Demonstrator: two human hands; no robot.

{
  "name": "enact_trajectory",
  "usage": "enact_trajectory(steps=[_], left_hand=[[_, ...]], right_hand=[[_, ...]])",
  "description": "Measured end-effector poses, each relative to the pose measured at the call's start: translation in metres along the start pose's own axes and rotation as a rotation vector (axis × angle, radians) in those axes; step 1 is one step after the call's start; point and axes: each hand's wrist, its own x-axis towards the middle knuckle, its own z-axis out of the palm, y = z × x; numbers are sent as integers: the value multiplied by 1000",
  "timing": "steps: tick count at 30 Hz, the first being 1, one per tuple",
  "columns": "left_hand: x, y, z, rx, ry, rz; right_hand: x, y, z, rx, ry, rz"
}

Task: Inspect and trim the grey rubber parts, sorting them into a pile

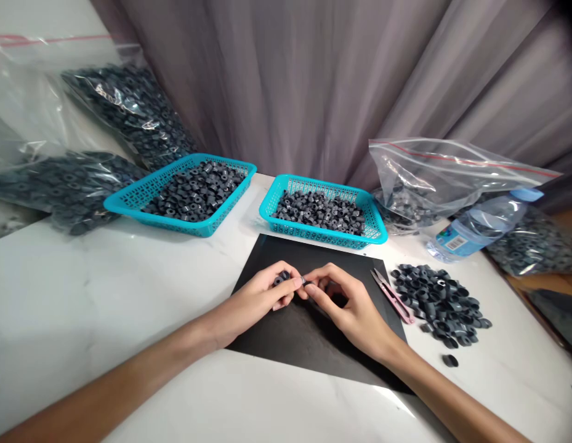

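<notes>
Above a black mat (286, 344) my two hands meet, fingertips almost touching. My left hand (279, 289) is closed around a few small dark grey ring-shaped pieces (281, 278). Between its thumb and forefinger and the fingers of my right hand (336, 292) sits another small dark piece (306, 282), pinched by both. The fingers partly cover it, so its exact form is hard to make out. Pink-handled thread snips (396, 301) lie at the mat's right edge, beside a loose pile of dark grey rings (436, 301).
Two turquoise baskets, one at the back left (207, 229) and one at the back centre (322, 235), hold many grey pieces. Filled zip bags stand at the left (128, 104) and right (415, 184). A water bottle (484, 224) leans at the right. A grey curtain (304, 86) hangs behind.
</notes>
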Motion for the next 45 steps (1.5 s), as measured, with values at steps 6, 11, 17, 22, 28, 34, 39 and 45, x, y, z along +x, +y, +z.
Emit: enact_trajectory(steps=[6, 11, 17, 22, 28, 34, 39, 45], left_hand=[[2, -3, 1, -9, -1, -4], [4, -5, 3, -58, 2, 6], [2, -2, 5, -95, 44, -29], [3, -5, 4, -97, 3, -20], [-1, 0, 2, 9, -30, -20], [-3, 6, 2, -239, -22, -112], [-4, 13, 1, -403, -44, -126], [-7, 16, 4, -419, -63, -139]], right_hand=[[0, 0, 0, -18, 19, -6], [0, -1, 1, -48, 17, -35], [-2, -2, 2, -84, 11, -51], [-3, -3, 2, -93, 3, -62], [-2, -5, 2, -93, 9, -57], [-2, 0, 0, 21, 84, 2], [-2, 5, -1, 71, 244, 6], [-7, 4, 1, -35, 445, -94]])
